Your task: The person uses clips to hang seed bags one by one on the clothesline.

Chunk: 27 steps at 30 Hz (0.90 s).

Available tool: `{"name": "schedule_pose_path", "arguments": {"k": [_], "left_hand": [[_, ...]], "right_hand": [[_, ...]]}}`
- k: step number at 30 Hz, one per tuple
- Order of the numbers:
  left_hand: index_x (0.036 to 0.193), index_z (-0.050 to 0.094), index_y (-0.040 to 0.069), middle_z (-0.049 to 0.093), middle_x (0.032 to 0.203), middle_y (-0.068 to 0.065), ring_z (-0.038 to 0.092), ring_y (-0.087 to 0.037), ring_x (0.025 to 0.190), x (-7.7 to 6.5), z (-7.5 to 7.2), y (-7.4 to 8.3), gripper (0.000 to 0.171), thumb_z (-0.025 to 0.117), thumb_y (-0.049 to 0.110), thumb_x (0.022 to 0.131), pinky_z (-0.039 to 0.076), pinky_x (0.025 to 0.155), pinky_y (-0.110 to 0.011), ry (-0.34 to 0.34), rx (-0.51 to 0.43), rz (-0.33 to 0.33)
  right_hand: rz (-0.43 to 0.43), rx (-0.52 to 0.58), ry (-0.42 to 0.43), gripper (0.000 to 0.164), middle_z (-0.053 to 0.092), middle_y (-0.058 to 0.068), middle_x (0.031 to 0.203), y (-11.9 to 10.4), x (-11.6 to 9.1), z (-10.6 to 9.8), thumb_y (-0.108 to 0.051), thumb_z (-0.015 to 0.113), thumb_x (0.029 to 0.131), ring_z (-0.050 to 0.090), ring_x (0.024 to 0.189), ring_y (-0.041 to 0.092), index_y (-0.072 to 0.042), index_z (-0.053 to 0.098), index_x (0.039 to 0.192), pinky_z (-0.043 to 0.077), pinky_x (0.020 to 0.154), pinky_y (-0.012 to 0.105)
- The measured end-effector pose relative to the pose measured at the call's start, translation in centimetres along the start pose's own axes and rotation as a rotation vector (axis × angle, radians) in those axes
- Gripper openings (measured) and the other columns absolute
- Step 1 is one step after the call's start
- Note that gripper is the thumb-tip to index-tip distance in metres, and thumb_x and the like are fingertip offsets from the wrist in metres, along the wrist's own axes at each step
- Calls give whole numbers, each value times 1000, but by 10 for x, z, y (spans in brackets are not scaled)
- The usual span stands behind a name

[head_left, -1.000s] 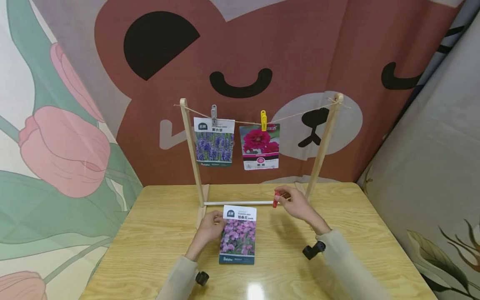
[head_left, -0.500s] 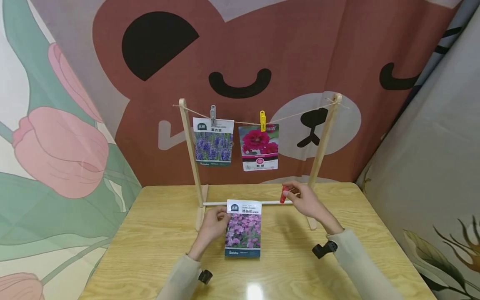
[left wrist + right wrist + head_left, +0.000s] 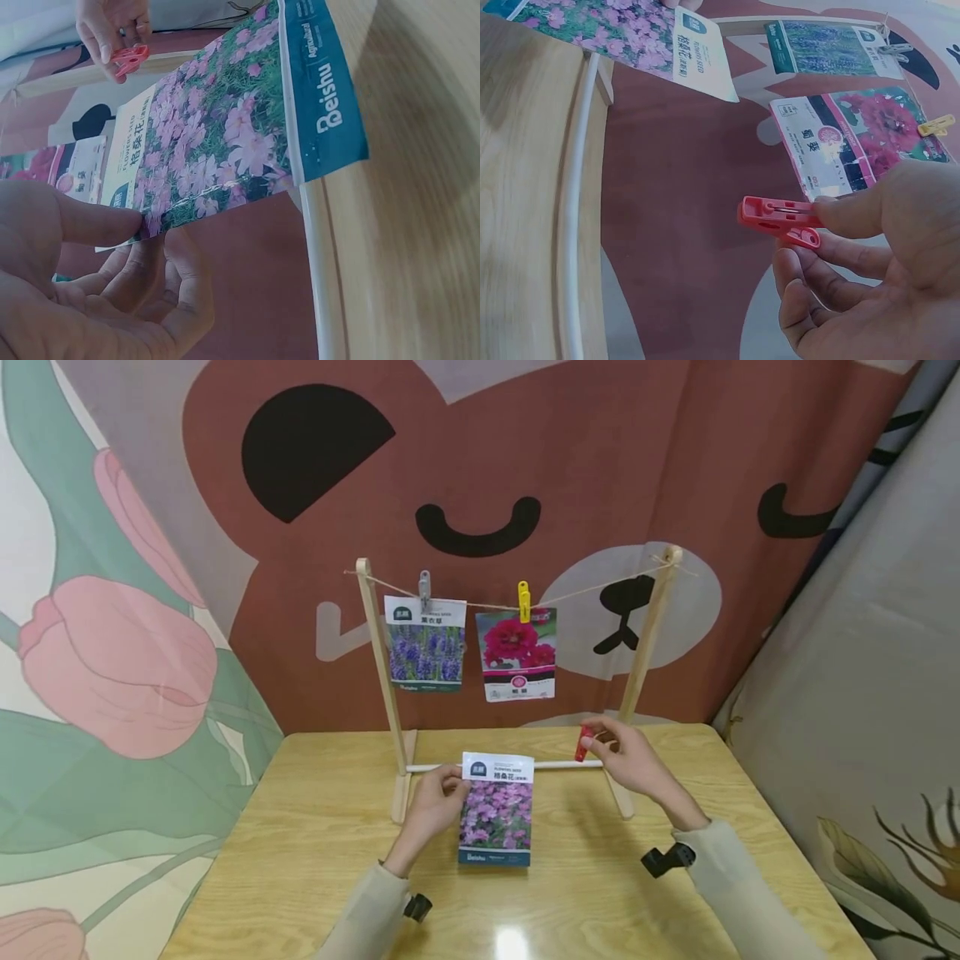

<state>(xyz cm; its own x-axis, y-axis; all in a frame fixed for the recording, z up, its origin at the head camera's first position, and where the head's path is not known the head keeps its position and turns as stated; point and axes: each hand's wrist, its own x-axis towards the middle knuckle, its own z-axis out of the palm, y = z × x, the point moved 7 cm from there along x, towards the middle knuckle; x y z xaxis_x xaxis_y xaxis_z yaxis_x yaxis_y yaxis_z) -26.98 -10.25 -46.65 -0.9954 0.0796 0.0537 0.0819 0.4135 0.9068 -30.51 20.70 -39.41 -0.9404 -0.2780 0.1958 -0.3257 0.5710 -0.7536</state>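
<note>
My left hand pinches the left edge of a seed packet with pink flowers, thumb in front and fingers behind. In the left wrist view the packet stands lifted above the table. My right hand holds a red clothespin between thumb and fingers, to the right of the packet. The right wrist view shows the clothespin gripped by its handle end, nothing in its jaws. Behind hang a lavender seed packet under a grey clothespin and a red-flower packet under a yellow clothespin.
A twine line runs between two wooden posts, sagging in the middle. A white rod joins the posts low down, above the wooden table. A printed curtain hangs behind.
My left hand has moved right and farther from me with the pink-flower packet. The right hand has shifted right and slightly farther away, still holding the red clothespin. The hanging packets stay put.
</note>
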Motion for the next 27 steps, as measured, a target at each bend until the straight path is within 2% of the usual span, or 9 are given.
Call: {"name": "schedule_pose_path", "arguments": {"k": [4,9,15,27], "left_hand": [[115,71,-5,79,95,-13,67,-15,81,1,2,9,17,66,7,104,54,72,-31,4,8,38],[109,72,-5,80,94,-14,70,-17,81,4,5,22,13,67,5,102,59,77,-34,0,5,96],[112,73,-2,80,95,-11,71,-17,83,7,8,29,14,67,6,103,60,79,-37,-6,26,99],[112,73,-1,81,101,-13,75,-28,96,12,15,45,13,68,7,102,61,91,-48,10,16,106]], "right_hand": [[-3,-12,11,35,72,17,118,-4,-2,-5,-18,61,110,68,107,30,-1,63,141,55,90,42],[-19,-32,34,35,72,17,118,-8,-4,-15,-18,62,110,69,103,31,-1,64,140,57,85,37],[-65,-57,61,33,74,15,113,-9,-2,-24,-15,62,109,68,99,27,1,64,138,54,84,33],[-67,-86,96,32,74,15,118,-16,-5,-42,-17,62,110,68,104,29,-2,66,138,55,84,32]]}}
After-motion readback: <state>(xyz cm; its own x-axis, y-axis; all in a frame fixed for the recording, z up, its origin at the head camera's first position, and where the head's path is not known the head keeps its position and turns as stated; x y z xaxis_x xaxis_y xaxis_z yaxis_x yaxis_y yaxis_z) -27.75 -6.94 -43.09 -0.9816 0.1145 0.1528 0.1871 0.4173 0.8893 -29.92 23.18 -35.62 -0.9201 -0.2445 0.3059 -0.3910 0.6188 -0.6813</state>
